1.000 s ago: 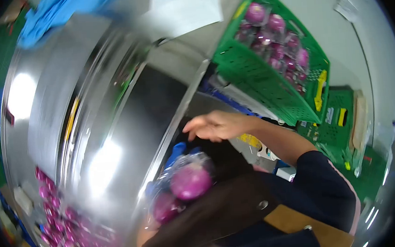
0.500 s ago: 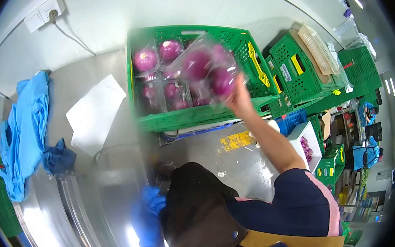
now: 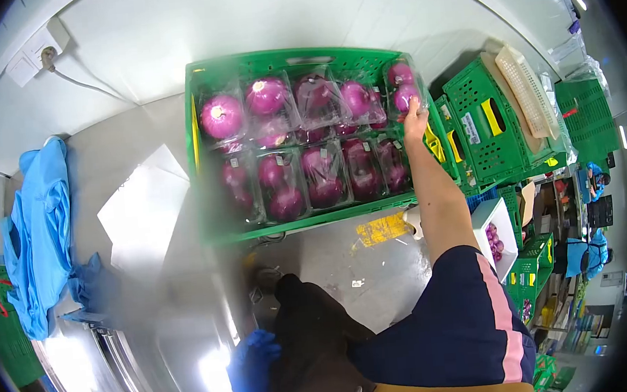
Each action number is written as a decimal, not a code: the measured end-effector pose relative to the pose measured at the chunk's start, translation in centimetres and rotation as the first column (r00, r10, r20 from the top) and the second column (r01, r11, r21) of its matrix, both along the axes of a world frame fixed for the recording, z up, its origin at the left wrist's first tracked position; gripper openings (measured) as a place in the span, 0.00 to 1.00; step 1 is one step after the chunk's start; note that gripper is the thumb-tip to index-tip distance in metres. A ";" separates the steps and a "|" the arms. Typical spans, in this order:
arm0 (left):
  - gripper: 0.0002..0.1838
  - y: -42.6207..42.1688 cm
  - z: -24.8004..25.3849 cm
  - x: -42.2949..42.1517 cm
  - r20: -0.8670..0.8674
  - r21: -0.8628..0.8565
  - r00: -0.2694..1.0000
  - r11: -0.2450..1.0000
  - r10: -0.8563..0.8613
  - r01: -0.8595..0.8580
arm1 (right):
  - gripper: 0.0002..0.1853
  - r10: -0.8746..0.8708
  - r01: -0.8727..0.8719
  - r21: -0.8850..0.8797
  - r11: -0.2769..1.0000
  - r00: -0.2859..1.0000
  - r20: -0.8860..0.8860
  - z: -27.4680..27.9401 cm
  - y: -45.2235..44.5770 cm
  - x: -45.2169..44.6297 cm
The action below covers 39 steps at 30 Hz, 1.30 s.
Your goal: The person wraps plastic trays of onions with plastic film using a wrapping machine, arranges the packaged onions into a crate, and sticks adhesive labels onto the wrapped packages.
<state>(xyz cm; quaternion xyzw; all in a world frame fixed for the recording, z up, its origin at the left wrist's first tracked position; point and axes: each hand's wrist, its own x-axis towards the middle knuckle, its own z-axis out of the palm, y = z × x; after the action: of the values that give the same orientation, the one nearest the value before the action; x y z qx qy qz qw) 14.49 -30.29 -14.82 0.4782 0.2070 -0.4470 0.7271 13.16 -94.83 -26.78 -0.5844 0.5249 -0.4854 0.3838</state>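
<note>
At the right end of a green crate (image 3: 308,223), my bare right hand (image 3: 414,120) is closed on a clear plastic pack of red onions (image 3: 402,86). Two onions show in that pack, which stands tilted against the crate's end. Two rows of similar onion packs (image 3: 284,191) fill the rest of the crate. My left hand (image 3: 252,370), in a blue glove, is low beside the dark apron (image 3: 314,343), away from the crate. Its fingers look bent but blurred, and I cannot make out anything in them.
A white sheet (image 3: 149,209) and blue garment (image 3: 43,224) lie on the metal surface at left. More green crates (image 3: 484,116) stand at right, one bearing a cream basket (image 3: 526,91). Beyond is a white bin (image 3: 496,229) of onions. A cable (image 3: 91,82) hangs from the wall socket.
My right hand has carried the onion pack from above the crate's middle down into its right end. My left hand remains low beside the apron. The view has shifted slightly.
</note>
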 end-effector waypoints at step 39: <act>0.17 33.2 -4.5 -35.8 0.885 0.326 -0.095 -0.751 0.456 -0.575 | 0.12 0.992 -0.989 -0.109 -0.095 -0.104 0.075 15.1 60.9 17.9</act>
<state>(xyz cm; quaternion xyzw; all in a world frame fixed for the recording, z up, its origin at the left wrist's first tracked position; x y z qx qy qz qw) -21.30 2.87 -19.33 0.4553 0.6448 0.5242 0.3197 31.05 -33.96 -11.65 -0.7511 -0.1108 -0.0840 0.6454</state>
